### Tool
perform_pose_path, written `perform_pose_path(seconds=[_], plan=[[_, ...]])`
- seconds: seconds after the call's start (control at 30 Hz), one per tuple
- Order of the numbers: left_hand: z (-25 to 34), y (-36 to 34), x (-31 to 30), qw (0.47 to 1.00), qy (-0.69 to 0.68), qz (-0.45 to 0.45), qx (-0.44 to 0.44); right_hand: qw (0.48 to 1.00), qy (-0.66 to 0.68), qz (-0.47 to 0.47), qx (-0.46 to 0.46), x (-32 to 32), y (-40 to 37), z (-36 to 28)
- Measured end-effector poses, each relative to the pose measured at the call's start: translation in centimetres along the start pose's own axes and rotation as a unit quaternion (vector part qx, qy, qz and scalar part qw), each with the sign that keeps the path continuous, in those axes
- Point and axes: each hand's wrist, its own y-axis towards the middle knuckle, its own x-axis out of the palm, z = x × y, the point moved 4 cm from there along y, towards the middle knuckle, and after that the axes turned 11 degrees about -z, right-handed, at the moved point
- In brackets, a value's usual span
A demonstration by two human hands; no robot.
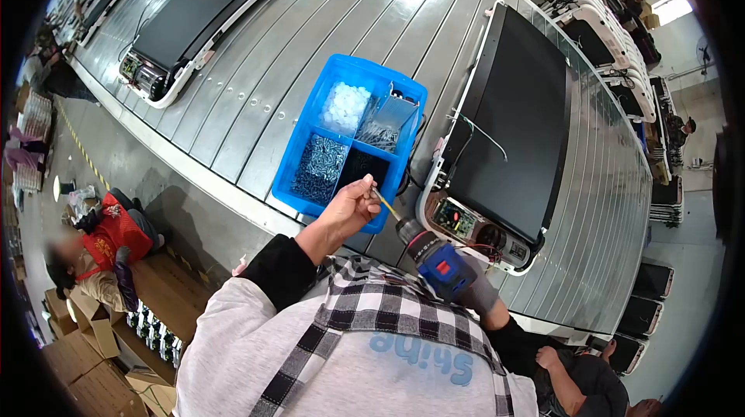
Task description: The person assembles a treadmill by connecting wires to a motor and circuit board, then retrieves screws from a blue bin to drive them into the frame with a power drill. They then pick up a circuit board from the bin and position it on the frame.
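My right hand (483, 293), in a grey glove, is wrapped round the handle of a blue and black cordless drill (444, 266). A long, thin yellowish bit (386, 205) points from its chuck up and left. At the bit's tip, my bare left hand (351, 207) has its thumb and fingers pinched together; whatever is between them is too small to make out. Just beyond the left hand is a blue divided bin (283, 176). It holds white plastic pieces (345, 107), silver screws (320, 165), dark small parts (361, 165) and a metal holder (392, 112).
To the right lies a treadmill (508, 122) with a loose cable and an exposed motor end. Another treadmill (209, 6) lies at the upper left on the slatted metal table (264, 99). A person in red (116, 235) is beside cardboard boxes (167, 293); another person (582, 386) is at lower right.
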Motion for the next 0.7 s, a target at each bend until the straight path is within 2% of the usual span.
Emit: perform_pose_path(seconds=[0.1, 0.17, 0.2, 0.23, 0.27, 0.3, 0.37, 0.43, 0.47, 0.53, 0.6, 0.63, 0.67, 0.7], plan=[[-0.7, 0.6, 0.1, 0.999, 0.009, -0.04, -0.014, 0.962, 0.248, 0.032, 0.109, 2.9, -2.0, 1.4], [-0.5, 1.1, 1.3, 0.995, 0.079, 0.019, -0.061, 0.924, 0.332, 0.062, 0.181, 4.1, -3.2, 3.4], [0.5, 2.0, 0.2, 0.993, 0.117, 0.019, -0.026, 0.91, 0.346, 0.08, 0.213, 4.3, -3.8, 4.8], [2.6, 3.3, -0.8, 0.986, 0.16, 0.03, 0.046, 0.896, 0.354, 0.102, 0.247, 4.2, -4.3, 6.5], [5.2, 4.8, -2.2, 0.965, 0.226, 0.085, 0.099, 0.885, 0.349, 0.126, 0.28, 3.7, -5.0, 8.6], [8.0, 6.1, -2.8, 0.92, 0.329, 0.149, 0.151, 0.875, 0.335, 0.151, 0.314, 3.0, -5.6, 10.9], [12.8, 9.5, -5.9, 0.782, 0.554, 0.204, 0.2, 0.857, 0.289, 0.193, 0.38, 1.5, -6.8, 16.0], [15.5, 12.7, -7.6, 0.546, 0.786, 0.19, 0.219, 0.841, 0.22, 0.215, 0.445, 0.3, -7.3, 21.7], [16.1, 14.2, -8.2, 0.465, 0.845, 0.174, 0.197, 0.833, 0.187, 0.215, 0.475, 0.1, -7.5, 24.4], [16.2, 16.6, -9.6, 0.436, 0.874, 0.145, 0.155, 0.814, 0.131, 0.194, 0.532, 0.1, -7.3, 29.5], [16.3, 18.0, -10.7, 0.409, 0.893, 0.177, 0.064, 0.802, 0.093, 0.159, 0.569, 1.1, -6.7, 33.5], [16.1, 18.2, -10.6, 0.391, 0.9, 0.191, 0.027, 0.805, 0.083, 0.157, 0.567, 1.7, -6.4, 35.0], [15.8, 18.3, -10.2, 0.344, 0.92, 0.19, 0.011, 0.811, 0.072, 0.163, 0.557, 2.5, -6.3, 36.1], [15.7, 18.5, -10.3, 0.346, 0.918, 0.195, 0.01, 0.822, 0.058, 0.176, 0.539, 3.2, -6.4, 36.8]])
